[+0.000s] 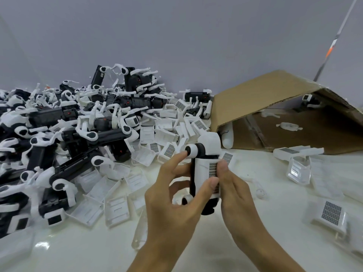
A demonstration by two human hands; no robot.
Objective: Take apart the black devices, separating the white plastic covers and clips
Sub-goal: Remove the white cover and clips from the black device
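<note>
Far left, heaped on the table (255, 222): the pile of black devices (64, 134), white clips tangled through them, loose white covers (115, 209) spilled along its near edge. Centre: my left hand (172, 205) grips the device in work (206, 173) from the left side, fingers curled behind it, index fingertip (183, 154) touching the round white cap (191, 151) at its top. The device stands nearly upright, long axis vertical, capped end up and pointing left. My right hand (235, 193) closes on it from the right, thumb pressed on the white cover (211, 171) with the grid label. Both grips touch; the right is nearer the cover. Far right: a tipped cardboard box (275, 107), detached covers lying near.
</note>
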